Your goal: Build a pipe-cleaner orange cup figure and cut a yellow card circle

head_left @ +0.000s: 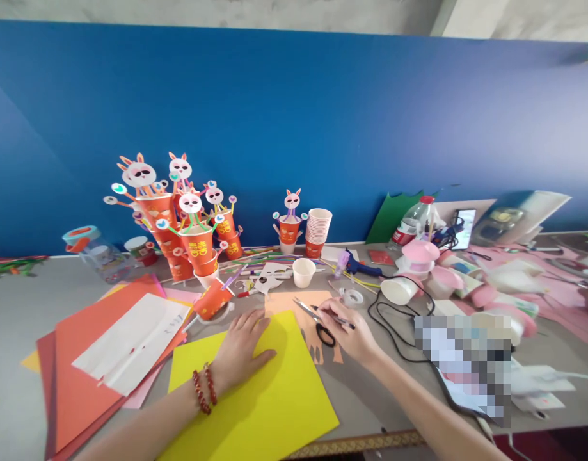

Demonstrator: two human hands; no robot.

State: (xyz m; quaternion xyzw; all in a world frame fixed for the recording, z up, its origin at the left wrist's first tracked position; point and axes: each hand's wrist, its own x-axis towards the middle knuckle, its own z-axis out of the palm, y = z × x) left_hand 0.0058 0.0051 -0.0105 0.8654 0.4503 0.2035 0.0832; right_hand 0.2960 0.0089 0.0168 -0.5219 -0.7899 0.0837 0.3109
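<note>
Left hand (240, 349): resting on yellow sheet (274, 390) near table's (15, 320) front edge, thumb spreading apart.
Right hand (354, 338): clamping pen (347, 323) between fingers.
Scissors (309, 312): lying beside right hand.

A yellow sheet (284, 390) is covered in part by the left hand (240, 346), spread flat. A pen (345, 321) is gripped by the right hand (347, 333), beside scissors (305, 308). Red cups (198, 244) are topped with rabbit faces (190, 203).
</note>
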